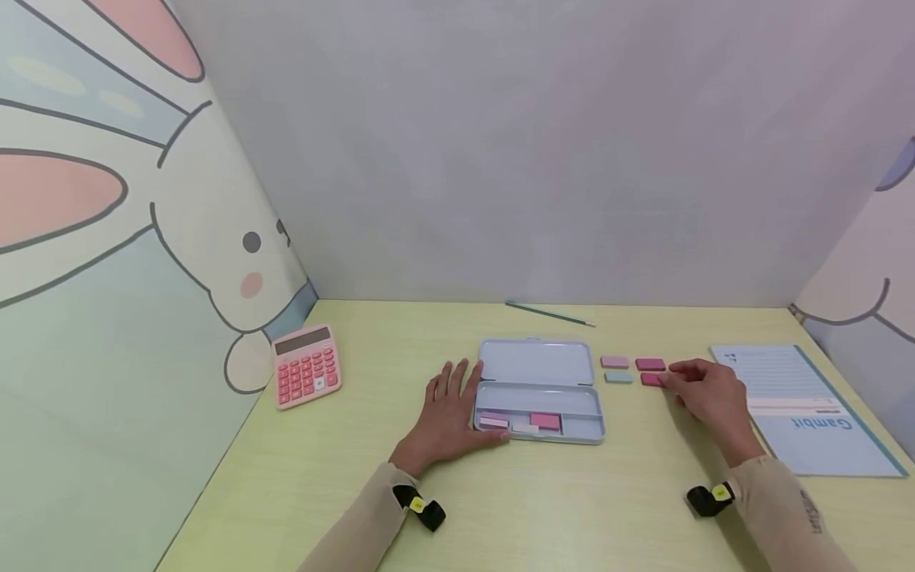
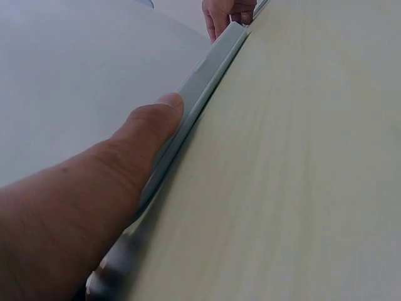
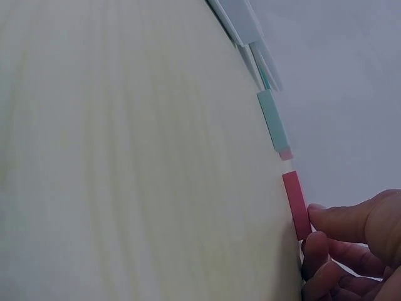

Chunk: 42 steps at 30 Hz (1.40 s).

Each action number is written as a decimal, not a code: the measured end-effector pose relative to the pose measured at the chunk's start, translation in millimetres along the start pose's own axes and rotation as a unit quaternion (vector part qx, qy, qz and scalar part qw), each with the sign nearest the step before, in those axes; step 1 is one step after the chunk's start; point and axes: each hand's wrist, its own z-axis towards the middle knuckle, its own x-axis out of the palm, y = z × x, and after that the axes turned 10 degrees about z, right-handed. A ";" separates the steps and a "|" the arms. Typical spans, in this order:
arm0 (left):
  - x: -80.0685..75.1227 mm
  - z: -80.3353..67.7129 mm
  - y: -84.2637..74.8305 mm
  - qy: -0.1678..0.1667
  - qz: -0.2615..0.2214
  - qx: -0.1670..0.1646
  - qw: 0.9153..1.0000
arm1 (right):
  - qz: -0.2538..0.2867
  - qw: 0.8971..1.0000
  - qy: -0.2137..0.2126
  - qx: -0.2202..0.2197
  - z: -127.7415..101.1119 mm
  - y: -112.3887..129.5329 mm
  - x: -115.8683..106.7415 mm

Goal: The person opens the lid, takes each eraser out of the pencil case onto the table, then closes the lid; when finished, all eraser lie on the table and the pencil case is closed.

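A pale blue pencil case [image 1: 536, 363] lies open on the table, its lid folded back. My left hand [image 1: 445, 417] spreads its fingers at the case's left side, the thumb along the near edge. Pink, lilac and white blocks, among them a pink block [image 1: 546, 422], lie in its front compartment. To the right, my right hand [image 1: 711, 397] pinches the right end of a dark pink, eraser-like block [image 3: 296, 204] on the table. Behind that lies another dark pink block [image 1: 650, 365]. A light pink block [image 1: 615, 362] and a light blue block [image 1: 618, 377] sit to their left.
A pink calculator [image 1: 307, 368] lies at the left by the rabbit-printed wall. Behind the case, a pencil [image 1: 549, 313] lies near the back wall. A notepad marked Gambit [image 1: 815, 445] is on the right, beside my right wrist. The table [image 1: 557, 508] extends in front.
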 end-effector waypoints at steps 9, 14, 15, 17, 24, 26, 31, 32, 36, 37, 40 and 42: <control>1.4 1.0 1.3 0.000 0.003 -0.001 1.000 | 0.008 1.000 0.009 -0.003 1.8 -2.6 0.5; 0.9 0.4 0.8 0.001 0.000 -0.001 1.000 | 0.008 1.000 0.012 -0.010 2.9 -3.7 -0.8; 0.7 0.2 0.7 0.001 -0.001 -0.001 1.000 | 0.006 1.000 0.011 -0.010 3.3 -3.7 -1.1; 0.8 -0.1 0.5 0.000 -0.001 -0.001 1.000 | 0.002 1.000 0.011 -0.010 4.0 -3.4 -1.6; 2.9 1.3 1.5 -0.002 0.002 -0.001 1.000 | 0.002 1.000 0.019 -0.009 2.9 -1.6 -3.4; 3.1 1.6 1.5 -0.003 0.001 -0.001 1.000 | 0.005 1.000 0.021 -0.006 2.3 -1.0 -3.6; 2.6 1.8 0.6 -0.003 0.001 -0.002 1.000 | 0.015 1.000 0.020 0.004 -0.5 -1.1 -4.1; 2.6 1.9 0.5 -0.002 0.002 -0.002 1.000 | 0.017 1.000 0.018 0.003 -1.5 -1.2 -4.1; 2.4 1.9 0.0 -0.001 0.000 -0.002 1.000 | 0.022 1.000 0.006 -0.014 -9.2 1.6 -2.3; 2.2 1.9 0.0 0.001 0.001 -0.003 1.000 | 0.023 1.000 0.003 -0.021 -11.5 3.0 -0.9; 1.3 1.7 -0.2 0.001 0.002 -0.004 1.000 | 0.026 0.998 -0.004 -0.052 -18.9 10.2 4.4; 0.4 1.2 -0.4 0.002 0.001 -0.005 1.000 | 0.032 0.997 -0.004 -0.072 -23.7 17.0 9.0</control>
